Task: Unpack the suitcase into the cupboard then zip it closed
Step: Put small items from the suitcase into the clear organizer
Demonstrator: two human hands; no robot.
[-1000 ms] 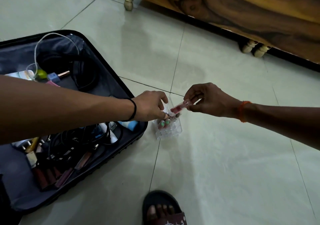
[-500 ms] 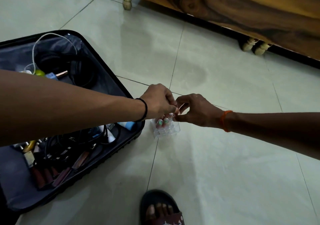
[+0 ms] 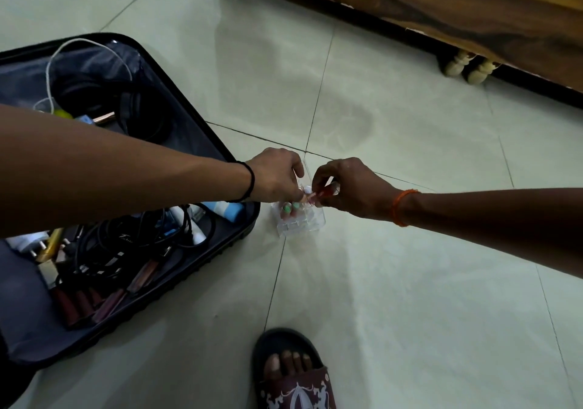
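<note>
Your right hand (image 3: 350,187) pinches a red tube (image 3: 325,191) over the clear organizer (image 3: 299,219) on the floor by the open suitcase (image 3: 176,206); left hand (image 3: 277,175) fingers curled at the slots, grip unclear; lower it straight into a free slot

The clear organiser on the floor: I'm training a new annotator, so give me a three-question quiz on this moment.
1. True or false: the clear organiser stands inside the open suitcase.
2. Which hand pinches the red-filled lip gloss tube? A) left hand B) right hand C) neither
3. Fill in: the organiser rests on the tiled ____, just beside the suitcase's rim.

Key:
1. False; it stands on the floor outside the suitcase.
2. B; the right hand holds it over the organiser, while the left hand reaches to the organiser's top.
3. floor
</note>
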